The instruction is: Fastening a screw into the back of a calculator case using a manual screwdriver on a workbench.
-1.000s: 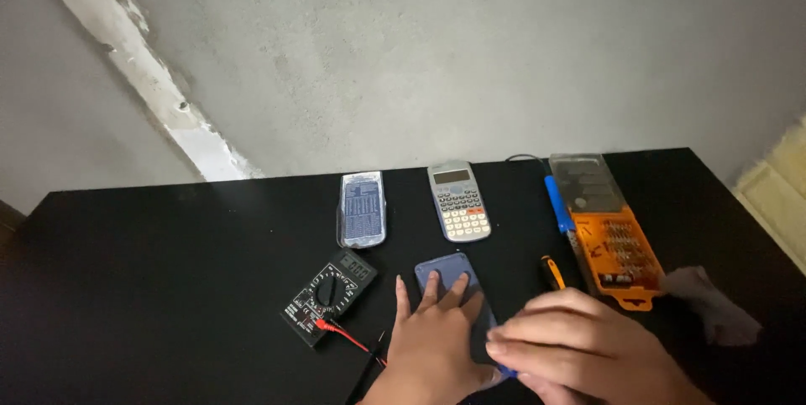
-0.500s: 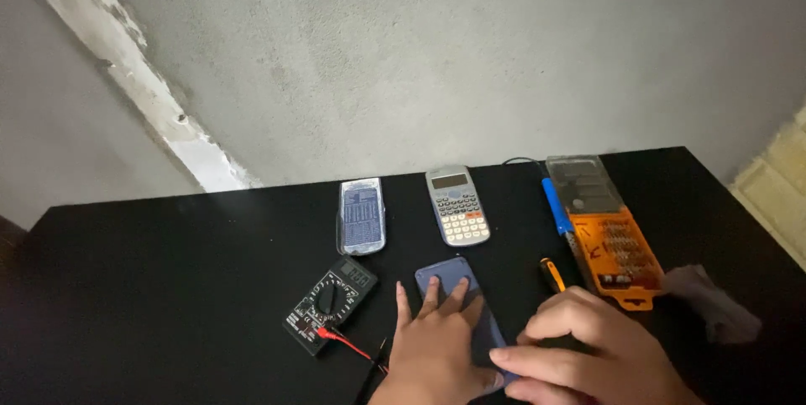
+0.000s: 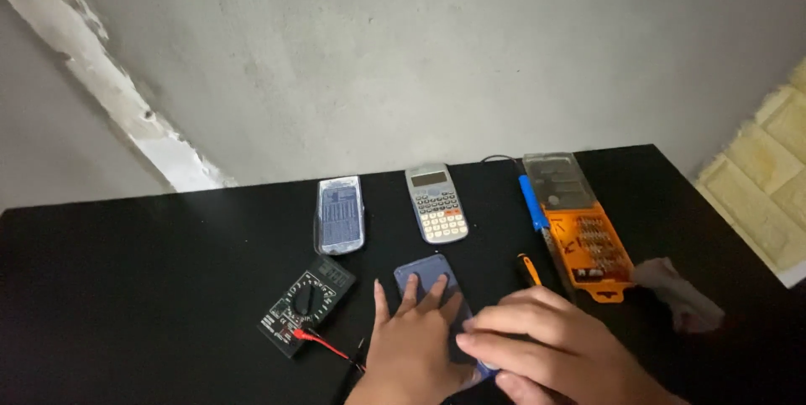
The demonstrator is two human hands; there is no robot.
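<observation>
The left hand (image 3: 416, 346) is lying flat, fingers spread, pressing down a dark blue rectangular device (image 3: 432, 287) near the front of the black table (image 3: 126, 287). The right hand (image 3: 546, 346) is curling over the device's near right edge, fingers closed loosely on it. Two calculators are lying behind: one in a clear cover (image 3: 340, 214), one grey (image 3: 436, 202). One black multimeter (image 3: 306, 304), one orange bit case (image 3: 588, 241).

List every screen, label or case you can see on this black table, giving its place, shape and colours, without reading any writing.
Calculator: back centre, grey oblong, small pale screen on top.
Calculator cover: to its left, rounded, printed label inside.
Multimeter: front left, black, tilted, round dial.
Bit case: right, orange tray, clear lid.
Blue case: under left hand.
</observation>
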